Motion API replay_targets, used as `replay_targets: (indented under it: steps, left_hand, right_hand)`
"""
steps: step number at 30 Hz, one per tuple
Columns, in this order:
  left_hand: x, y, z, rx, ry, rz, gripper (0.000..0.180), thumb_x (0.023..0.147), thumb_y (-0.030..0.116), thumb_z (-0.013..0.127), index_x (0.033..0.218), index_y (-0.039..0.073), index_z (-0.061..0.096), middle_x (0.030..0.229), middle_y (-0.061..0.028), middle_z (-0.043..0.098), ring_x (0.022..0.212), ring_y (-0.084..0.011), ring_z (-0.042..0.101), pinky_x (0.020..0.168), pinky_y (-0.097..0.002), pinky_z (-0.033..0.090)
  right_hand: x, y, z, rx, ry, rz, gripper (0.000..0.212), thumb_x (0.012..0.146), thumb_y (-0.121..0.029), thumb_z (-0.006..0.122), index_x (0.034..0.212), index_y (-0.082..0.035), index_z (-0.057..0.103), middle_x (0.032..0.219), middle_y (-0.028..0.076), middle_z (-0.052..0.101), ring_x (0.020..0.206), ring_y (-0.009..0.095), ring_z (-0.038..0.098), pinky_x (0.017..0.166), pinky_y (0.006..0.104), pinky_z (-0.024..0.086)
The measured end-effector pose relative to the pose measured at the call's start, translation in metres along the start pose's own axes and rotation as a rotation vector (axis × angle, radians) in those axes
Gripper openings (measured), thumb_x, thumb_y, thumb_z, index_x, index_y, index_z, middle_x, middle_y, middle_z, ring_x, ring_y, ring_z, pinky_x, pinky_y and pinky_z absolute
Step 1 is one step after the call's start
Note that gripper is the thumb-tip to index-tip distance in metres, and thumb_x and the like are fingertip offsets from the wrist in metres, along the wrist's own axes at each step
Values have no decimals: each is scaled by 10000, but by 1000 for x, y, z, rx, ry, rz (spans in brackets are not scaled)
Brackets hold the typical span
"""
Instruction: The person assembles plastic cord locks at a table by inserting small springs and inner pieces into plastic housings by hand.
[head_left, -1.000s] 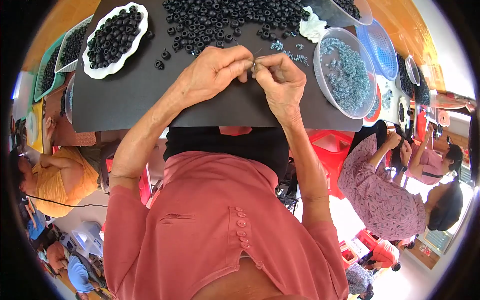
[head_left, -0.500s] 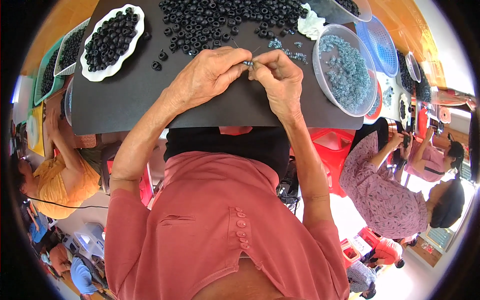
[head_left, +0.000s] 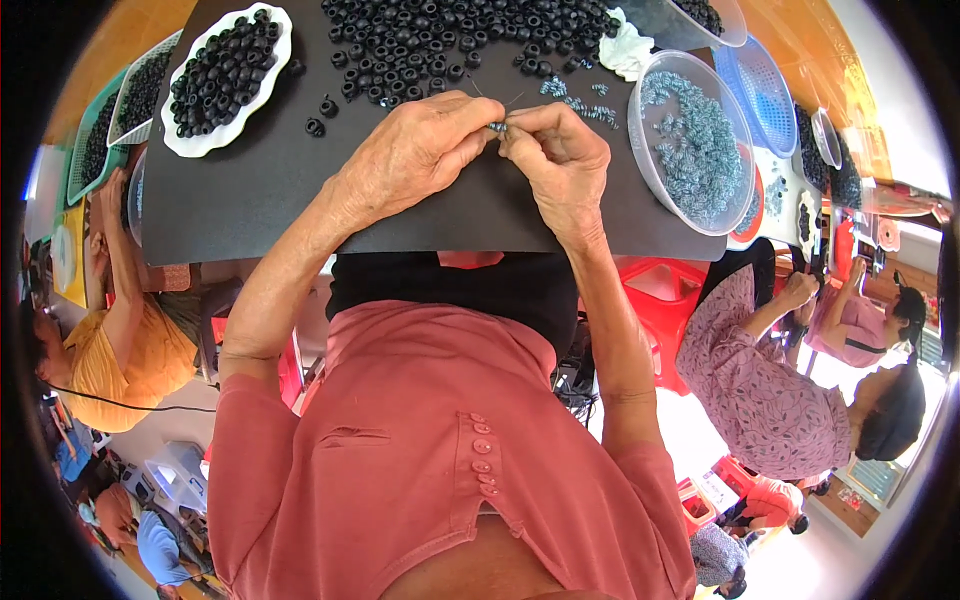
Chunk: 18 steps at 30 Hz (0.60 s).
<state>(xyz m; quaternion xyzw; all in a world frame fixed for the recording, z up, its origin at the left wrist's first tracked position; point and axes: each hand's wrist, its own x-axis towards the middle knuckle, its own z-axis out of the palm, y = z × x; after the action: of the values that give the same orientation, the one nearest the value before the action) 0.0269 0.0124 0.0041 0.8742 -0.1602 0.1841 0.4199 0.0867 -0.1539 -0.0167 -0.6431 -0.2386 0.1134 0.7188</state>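
Over the dark tabletop [head_left: 260, 200], my left hand [head_left: 425, 145] and my right hand [head_left: 565, 165] meet, both pinching one small blue-grey coil piece [head_left: 497, 127] between thumb and forefinger. Thin dark strands stick up beside the fingertips; what they belong to is too fine to tell. Loose coil pieces [head_left: 590, 108] like it lie just beyond my right hand. To the right stands a clear round tub [head_left: 640, 165] filled with many more coils [head_left: 705, 165]. Beyond my left hand spreads a pile of black ring-shaped beads [head_left: 430, 40], with a few strays [head_left: 315, 127] nearer.
A white scalloped plate [head_left: 200, 148] of black beads sits at the far left. Crumpled white tissue [head_left: 625, 48] lies near a blue basket [head_left: 765, 95]. Co-workers sit on both sides, one in yellow [head_left: 130, 350], one in a patterned top [head_left: 750, 400]. A red stool [head_left: 660, 285] stands at right.
My hands keep the same pinch and barely shift. The co-worker on the left has moved the arms, and the patterned-top co-worker's hands have shifted slightly.
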Motion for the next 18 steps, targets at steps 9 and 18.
replay_targets:
  steps: [9,18]
  left_hand:
    - [2,0,-2,115,40,145,240,786,-37,627,1006,14,545,792,-107,594,770,-278,602,652,-373,503]
    - [3,2,-4,177,35,189,267,746,-29,659,986,19,551,780,-81,572,775,-260,598,655,-356,516]
  right_hand:
    - [3,-4,-4,83,-58,114,43,866,35,584,888,33,621,797,55,648,716,98,606,686,230,508]
    - [3,1,-5,144,-63,121,33,854,12,615,876,8,639,798,21,647,721,65,597,684,205,499]
